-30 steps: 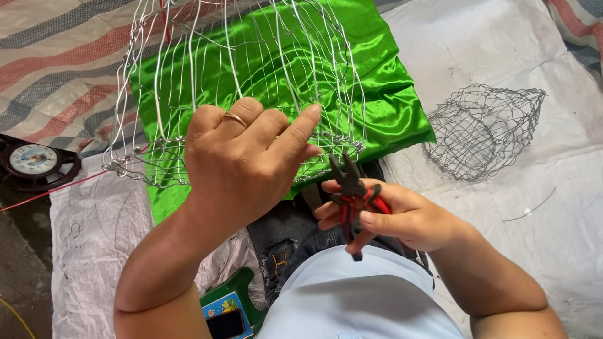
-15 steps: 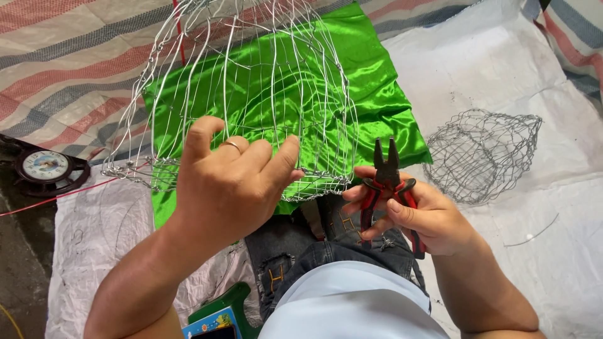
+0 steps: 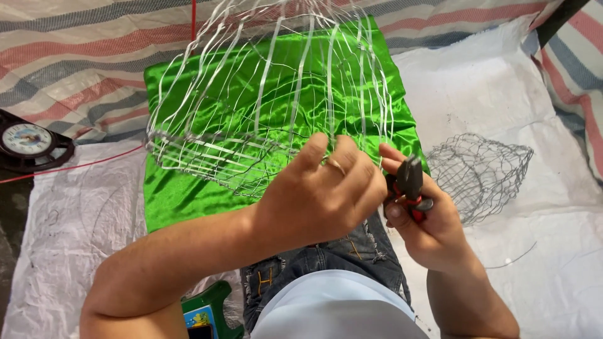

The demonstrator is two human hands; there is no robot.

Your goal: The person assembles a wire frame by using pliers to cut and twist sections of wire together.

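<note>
the left hand grips the near rim of the wire frame, fingers clenched over the lowest ring, which steadies the frame and tips its open mouth toward the person's lap so the rim sits within reach of the tool. the right hand is closed round the red handles of the pliers, whose dark nose points up just beside the left fingers and the rim; whether the nose bites a wire cannot be told.

the wire frame is a tall dome of thin, shiny silver wire, upright ribs crossed by rings, see-through and slightly uneven. it lies over a sheet of green satin cloth spread on the floor. a smaller, darker wire cage lies apart on a white sheet to the right. a round clock sits at far left.
</note>
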